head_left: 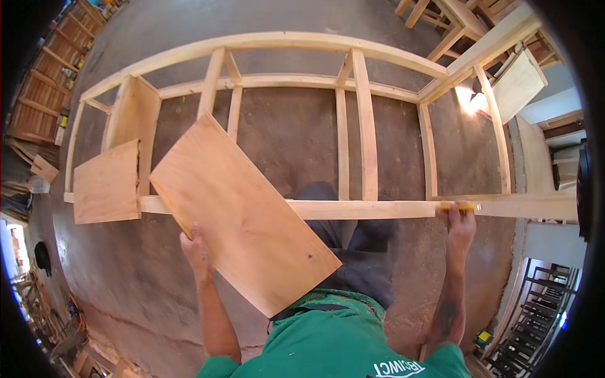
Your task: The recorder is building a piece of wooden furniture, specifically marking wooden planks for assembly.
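Observation:
In the head view, my left hand (196,242) grips the lower left edge of a rectangular plywood panel (246,214), which slants across the front of a pale timber frame (362,126). My right hand (457,223) holds a slim yellow tool (463,207) at the frame's front rail (378,210), its fingertips curled around the tool. A smaller plywood board (107,183) stands at the frame's left end, partly over the front rail, with another upright panel (126,113) behind it.
A concrete floor (145,264) surrounds the frame. Wooden furniture (454,25) stands at the back right, stacked wooden pieces (57,75) at the far left, and a dark rack (542,302) at the lower right. A pale board (517,82) leans beyond the frame's right end.

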`<state>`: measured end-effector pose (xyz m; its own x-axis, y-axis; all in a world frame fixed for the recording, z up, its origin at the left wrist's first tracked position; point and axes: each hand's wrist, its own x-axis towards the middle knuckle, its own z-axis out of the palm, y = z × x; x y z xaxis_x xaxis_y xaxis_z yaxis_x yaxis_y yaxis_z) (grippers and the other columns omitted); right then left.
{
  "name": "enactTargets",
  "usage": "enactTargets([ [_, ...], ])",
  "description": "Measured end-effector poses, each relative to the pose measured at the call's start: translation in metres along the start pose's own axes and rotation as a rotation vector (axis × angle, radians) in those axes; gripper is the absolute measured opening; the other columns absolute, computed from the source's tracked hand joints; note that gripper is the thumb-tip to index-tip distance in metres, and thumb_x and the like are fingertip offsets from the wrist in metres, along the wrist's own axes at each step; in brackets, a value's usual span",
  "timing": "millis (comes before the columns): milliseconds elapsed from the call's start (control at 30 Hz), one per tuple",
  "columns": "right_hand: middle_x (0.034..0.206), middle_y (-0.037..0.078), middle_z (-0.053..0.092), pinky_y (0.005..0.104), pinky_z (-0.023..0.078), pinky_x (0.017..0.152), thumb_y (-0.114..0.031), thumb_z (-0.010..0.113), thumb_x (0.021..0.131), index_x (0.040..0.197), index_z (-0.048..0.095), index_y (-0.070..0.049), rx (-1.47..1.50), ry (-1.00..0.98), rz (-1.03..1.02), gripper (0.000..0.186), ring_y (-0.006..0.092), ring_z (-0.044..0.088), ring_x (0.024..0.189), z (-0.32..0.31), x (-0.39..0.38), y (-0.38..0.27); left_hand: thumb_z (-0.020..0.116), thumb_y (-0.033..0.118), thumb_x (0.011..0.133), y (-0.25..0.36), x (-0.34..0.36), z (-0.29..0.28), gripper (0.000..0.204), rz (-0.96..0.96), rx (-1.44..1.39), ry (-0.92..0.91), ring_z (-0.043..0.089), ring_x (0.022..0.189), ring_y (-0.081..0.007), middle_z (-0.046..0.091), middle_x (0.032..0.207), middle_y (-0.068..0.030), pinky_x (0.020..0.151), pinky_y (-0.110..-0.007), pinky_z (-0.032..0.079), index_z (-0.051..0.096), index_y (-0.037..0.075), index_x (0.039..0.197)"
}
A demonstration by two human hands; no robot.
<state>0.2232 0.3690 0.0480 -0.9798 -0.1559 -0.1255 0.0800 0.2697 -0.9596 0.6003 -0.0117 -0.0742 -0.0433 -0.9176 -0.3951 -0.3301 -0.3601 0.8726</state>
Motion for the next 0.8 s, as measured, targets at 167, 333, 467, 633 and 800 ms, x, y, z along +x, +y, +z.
enactTargets([
  [167,0.100,0.014,0.065,0.0309,0.059,0.080,-0.013,0.062,0.097,0.115,0.050,0.002,0.023,-0.431,0.297,0.027,0.0198,0.069,0.085,0.062,0.138,0.056,0.058,0.041,0.099,-0.003,-0.001,0.007,0.072,0.102,0.348,0.272,0.055,0.119,-0.0299,0.050,0.135,-0.0242,0.097,-0.038,0.046,0.034,-0.011,0.141],
  [333,0.097,0.012,0.067,0.0326,0.059,0.075,-0.012,0.065,0.094,0.112,0.053,-0.001,-0.211,-0.859,0.564,0.024,0.0196,0.070,0.082,0.129,0.205,0.166,0.055,0.042,0.100,0.029,-0.013,0.010,0.073,0.051,0.553,0.279,0.048,0.127,-0.0315,0.045,0.140,-0.0248,0.106,-0.039,0.040,0.030,-0.010,0.145],
  [467,0.093,0.010,0.068,0.0323,0.057,0.072,-0.013,0.067,0.094,0.107,0.054,-0.002,-0.250,-1.278,0.414,0.022,0.0202,0.070,0.081,0.155,0.194,0.248,0.053,0.040,0.102,0.024,-0.008,0.006,0.070,-0.016,0.275,0.207,0.047,0.128,-0.0280,0.044,0.142,-0.0214,0.107,-0.036,0.038,0.028,-0.007,0.148],
  [633,0.093,0.011,0.066,0.0321,0.057,0.081,-0.011,0.064,0.095,0.106,0.052,-0.004,-0.332,-1.291,0.670,0.018,0.0208,0.069,0.087,0.178,0.156,0.271,0.051,0.036,0.103,0.041,-0.011,0.011,0.066,-0.063,0.189,0.142,0.048,0.126,-0.0241,0.046,0.141,-0.0184,0.107,-0.033,0.038,0.026,-0.005,0.149],
  [800,0.098,0.012,0.065,0.0322,0.056,0.087,-0.009,0.061,0.096,0.108,0.051,-0.003,-0.326,-1.295,0.637,0.016,0.0218,0.069,0.091,0.168,0.149,0.285,0.051,0.035,0.103,0.048,-0.008,0.015,0.058,-0.012,0.207,0.128,0.052,0.121,-0.0224,0.052,0.133,-0.0172,0.103,-0.033,0.041,0.034,-0.005,0.143],
])
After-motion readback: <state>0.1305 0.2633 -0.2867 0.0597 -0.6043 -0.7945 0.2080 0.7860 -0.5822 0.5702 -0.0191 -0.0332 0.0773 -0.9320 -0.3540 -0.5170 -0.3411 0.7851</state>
